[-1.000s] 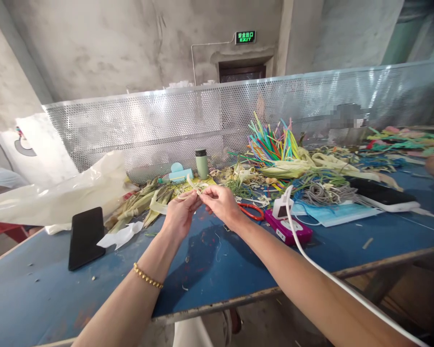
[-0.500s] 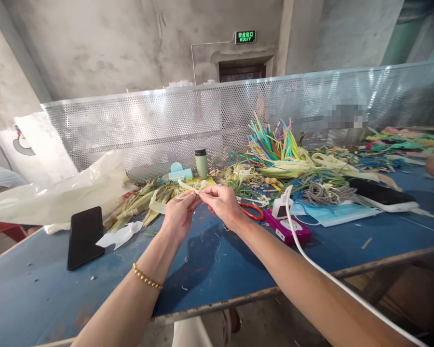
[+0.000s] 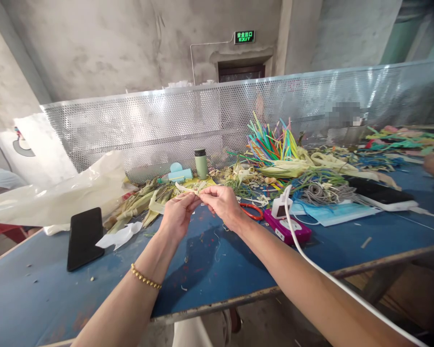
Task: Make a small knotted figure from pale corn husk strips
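Head view: left hand (image 3: 178,213) and right hand (image 3: 223,205) nearly meet above blue table (image 3: 210,270), both pinched closed on pale strip (image 3: 183,188). Strip's long axis roughly sideways, free end pointing left, slightly away. Green lit sign (image 3: 244,37) reads "安全出口 EXIT".

- The person wore a bracelet (image 3: 145,279) of round, shiny, gold-coloured beads in a single row, near the left wrist.
- Both forearms (image 3: 289,270) were bare, as were the left hand (image 3: 179,212) and right hand (image 3: 222,205).
- Pale cream cloth (image 3: 193,332) covered a leg.
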`<action>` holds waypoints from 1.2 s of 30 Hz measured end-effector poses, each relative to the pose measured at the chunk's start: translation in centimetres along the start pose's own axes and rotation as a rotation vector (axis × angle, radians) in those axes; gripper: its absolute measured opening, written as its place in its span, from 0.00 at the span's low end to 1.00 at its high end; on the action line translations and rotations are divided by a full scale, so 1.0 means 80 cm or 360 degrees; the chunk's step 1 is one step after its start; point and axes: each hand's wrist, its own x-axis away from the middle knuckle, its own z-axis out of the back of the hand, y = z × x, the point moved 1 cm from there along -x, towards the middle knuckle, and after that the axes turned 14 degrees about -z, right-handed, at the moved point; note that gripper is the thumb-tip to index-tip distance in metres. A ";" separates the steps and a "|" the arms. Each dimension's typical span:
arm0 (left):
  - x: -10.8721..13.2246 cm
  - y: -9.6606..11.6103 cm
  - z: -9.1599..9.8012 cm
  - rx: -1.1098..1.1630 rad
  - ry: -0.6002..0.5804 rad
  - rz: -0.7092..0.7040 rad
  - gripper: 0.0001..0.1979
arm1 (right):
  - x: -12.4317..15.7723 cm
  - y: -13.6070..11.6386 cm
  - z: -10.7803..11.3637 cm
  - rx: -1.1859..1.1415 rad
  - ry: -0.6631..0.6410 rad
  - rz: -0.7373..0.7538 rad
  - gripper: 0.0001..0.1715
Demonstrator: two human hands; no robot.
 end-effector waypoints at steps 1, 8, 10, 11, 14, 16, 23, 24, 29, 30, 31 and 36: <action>0.000 0.000 0.000 0.0002 -0.0007 0.0006 0.06 | 0.000 0.000 0.000 -0.0007 -0.0005 -0.0001 0.07; 0.000 0.002 -0.002 -0.0080 0.0003 0.0045 0.04 | -0.002 -0.005 0.003 -0.0030 0.0045 -0.0049 0.11; 0.001 0.003 -0.003 -0.0129 -0.0007 0.0053 0.04 | -0.004 -0.007 0.005 -0.0106 0.0016 -0.0056 0.13; 0.001 0.004 -0.004 -0.0137 -0.0013 0.0058 0.04 | -0.004 -0.007 0.006 -0.0131 -0.0019 -0.0050 0.13; 0.000 0.005 -0.005 -0.0133 -0.0038 0.0060 0.04 | -0.005 -0.008 0.008 -0.0169 -0.0025 -0.0014 0.12; 0.001 0.005 -0.005 -0.0147 -0.0098 0.0027 0.05 | -0.005 -0.007 0.007 -0.0185 0.0010 -0.0005 0.11; 0.003 -0.001 -0.002 -0.0318 -0.0168 -0.0225 0.12 | -0.001 -0.004 0.002 -0.0183 -0.0055 -0.0049 0.11; 0.003 -0.001 -0.002 -0.0324 -0.0170 -0.0224 0.12 | -0.001 -0.004 0.002 -0.0177 -0.0046 -0.0047 0.11; 0.004 -0.001 -0.003 -0.0343 -0.0070 -0.0161 0.14 | -0.002 -0.002 0.000 -0.0093 0.0078 0.0008 0.10; 0.005 -0.001 -0.004 -0.0336 -0.0059 -0.0153 0.13 | -0.003 -0.002 -0.001 -0.0080 0.0103 0.0012 0.10; 0.005 0.000 -0.005 -0.0327 -0.0055 -0.0148 0.13 | -0.002 -0.003 -0.002 -0.0075 0.0124 0.0013 0.09; 0.005 0.001 -0.007 -0.0277 -0.0022 -0.0145 0.11 | -0.001 -0.004 -0.007 -0.0146 0.0163 0.0010 0.08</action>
